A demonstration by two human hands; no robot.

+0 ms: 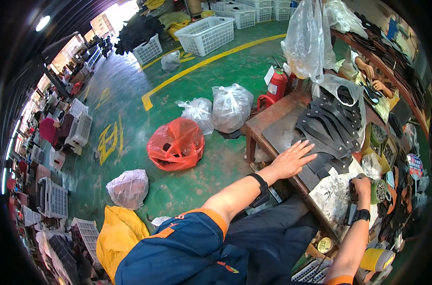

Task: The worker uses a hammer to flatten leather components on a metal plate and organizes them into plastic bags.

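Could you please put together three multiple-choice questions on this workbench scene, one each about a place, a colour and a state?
1. Where does the left hand rest?
A. On the row of dark flat pieces on the workbench
B. On the green floor
C. Inside a white crate

2. What colour is the large bag on the floor nearest the bench?
A. Blue
B. Red
C. Black

3. How is the left hand posed?
A. Clenched in a fist
B. Flat, with the fingers spread
C. Pinching a tool

Answers:
1 A, the palm lies at the near end of the overlapping dark pieces on the bench.
2 B, it is translucent red, beside clear white bags.
3 B, the fingers fan out flat; it is the right hand that is curled, down on the bench surface.
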